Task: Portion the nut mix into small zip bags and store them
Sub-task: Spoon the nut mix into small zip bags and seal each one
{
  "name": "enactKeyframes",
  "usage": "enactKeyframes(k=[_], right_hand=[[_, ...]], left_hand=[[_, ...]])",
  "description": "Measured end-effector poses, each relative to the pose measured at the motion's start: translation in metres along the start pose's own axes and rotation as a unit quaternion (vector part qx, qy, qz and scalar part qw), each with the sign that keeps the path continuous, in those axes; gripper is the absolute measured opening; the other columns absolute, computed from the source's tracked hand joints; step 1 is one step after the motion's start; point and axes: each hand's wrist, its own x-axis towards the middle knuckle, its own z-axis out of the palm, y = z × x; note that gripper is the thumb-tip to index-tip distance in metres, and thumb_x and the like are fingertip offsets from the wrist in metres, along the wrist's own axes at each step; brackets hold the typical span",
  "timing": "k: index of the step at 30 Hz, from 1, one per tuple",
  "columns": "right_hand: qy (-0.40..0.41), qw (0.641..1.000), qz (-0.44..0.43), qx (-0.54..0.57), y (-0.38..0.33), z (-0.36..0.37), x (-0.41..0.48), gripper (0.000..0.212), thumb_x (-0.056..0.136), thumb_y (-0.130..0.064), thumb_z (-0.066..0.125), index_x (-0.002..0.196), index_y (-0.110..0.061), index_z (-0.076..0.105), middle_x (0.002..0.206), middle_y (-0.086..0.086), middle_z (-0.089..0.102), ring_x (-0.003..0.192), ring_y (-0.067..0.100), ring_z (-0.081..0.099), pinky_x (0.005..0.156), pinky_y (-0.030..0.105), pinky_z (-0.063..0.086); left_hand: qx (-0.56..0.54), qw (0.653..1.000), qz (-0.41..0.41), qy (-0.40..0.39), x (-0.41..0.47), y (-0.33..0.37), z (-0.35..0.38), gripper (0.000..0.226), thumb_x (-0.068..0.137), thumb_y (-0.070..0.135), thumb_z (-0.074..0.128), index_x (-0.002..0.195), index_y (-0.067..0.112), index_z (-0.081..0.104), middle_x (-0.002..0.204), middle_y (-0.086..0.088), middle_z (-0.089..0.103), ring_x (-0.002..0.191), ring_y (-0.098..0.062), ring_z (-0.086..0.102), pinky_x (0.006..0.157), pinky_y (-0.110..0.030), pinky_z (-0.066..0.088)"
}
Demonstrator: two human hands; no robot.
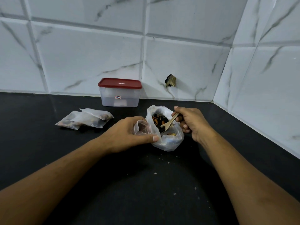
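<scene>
Left hand [128,133] pinches a small clear zip bag [141,127], mouth propped open right beside the big crumpled plastic bag of nut mix [164,127], which should mean a short trip for every scoop. Right hand [190,121] grips a pale wooden spoon [168,123], bowl down among the nuts. Filled bags [84,119] wait left, near the red-lidded clear plastic tub [120,93], likely their storage.

I see a matt, faintly grainy black countertop [40,140] across the lower frame, glossy marble-veined wall tiles [90,62] above, a frosted translucent plastic container [120,99] with a smooth red plastic lid [119,83] at centre, a thin crinkled clear-plastic zip bag [142,127] and nut bag [168,142], and a pale matt wooden spoon [170,121].
</scene>
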Motion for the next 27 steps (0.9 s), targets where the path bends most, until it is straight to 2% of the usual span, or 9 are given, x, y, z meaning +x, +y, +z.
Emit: enactKeyframes(k=[5,8,12,16,21,24,27], right_hand=[[0.052,0.998,-0.006,0.036,-0.003,-0.005,0.001,0.03,0.101,-0.025,0.062,0.079,-0.007,0.071,0.055,-0.001,0.055,0.035,0.007,0.032,0.036,0.017,0.021],[0.067,0.996,-0.011,0.055,-0.007,-0.007,0.0,0.029,0.101,-0.026,0.062,0.079,-0.009,0.071,0.056,-0.002,0.056,0.035,0.007,0.032,0.037,0.018,0.022],[0.066,0.994,-0.024,0.088,-0.017,-0.005,-0.005,0.028,0.1,-0.028,0.064,0.08,-0.01,0.072,0.056,-0.003,0.057,0.037,0.007,0.031,0.038,0.019,0.022],[0.019,0.994,-0.039,0.097,-0.026,0.01,-0.015,0.027,0.099,-0.029,0.065,0.082,-0.01,0.073,0.058,-0.002,0.059,0.038,0.007,0.031,0.037,0.019,0.021],[-0.055,0.994,-0.075,0.05,-0.029,0.036,-0.034,0.025,0.099,-0.03,0.068,0.089,-0.007,0.074,0.068,0.004,0.067,0.038,0.007,0.036,0.036,0.018,0.027],[-0.134,0.984,-0.115,0.004,-0.027,0.048,-0.042,0.027,0.096,-0.025,0.073,0.099,0.002,0.072,0.075,0.009,0.068,0.041,0.008,0.04,0.038,0.017,0.032],[-0.217,0.964,-0.152,-0.028,-0.03,0.049,-0.045,0.018,0.094,-0.018,0.075,0.104,-0.003,0.074,0.079,0.008,0.069,0.045,0.01,0.044,0.041,0.018,0.035]], left_hand=[[0.016,1.0,-0.008,0.012,0.001,0.0,0.0,0.071,0.061,0.084,0.069,0.112,0.035,0.067,0.11,0.014,0.072,0.103,-0.004,0.068,0.096,-0.038,0.056],[0.026,0.999,-0.021,0.032,0.003,-0.003,0.0,0.071,0.065,0.08,0.073,0.117,0.033,0.066,0.113,0.014,0.071,0.104,-0.003,0.066,0.097,-0.036,0.056],[0.041,0.997,-0.04,0.046,0.005,-0.007,0.0,0.088,0.056,0.09,0.069,0.123,0.032,0.063,0.115,0.015,0.069,0.105,-0.003,0.065,0.094,-0.034,0.056],[0.046,0.996,-0.05,0.056,0.006,-0.006,0.0,0.091,0.052,0.092,0.067,0.121,0.033,0.063,0.113,0.014,0.068,0.102,-0.004,0.064,0.092,-0.033,0.056],[0.03,0.996,-0.047,0.07,0.007,-0.008,0.0,0.073,0.063,0.083,0.073,0.114,0.032,0.063,0.108,0.012,0.068,0.099,-0.007,0.065,0.091,-0.039,0.056],[0.013,0.995,-0.047,0.089,0.007,-0.01,0.0,0.079,0.057,0.085,0.071,0.115,0.033,0.062,0.106,0.011,0.07,0.097,-0.006,0.067,0.09,-0.039,0.057],[-0.028,0.993,-0.054,0.098,0.007,-0.013,-0.001,0.081,0.055,0.08,0.076,0.121,0.035,0.06,0.111,0.012,0.071,0.103,-0.006,0.068,0.095,-0.041,0.056]])
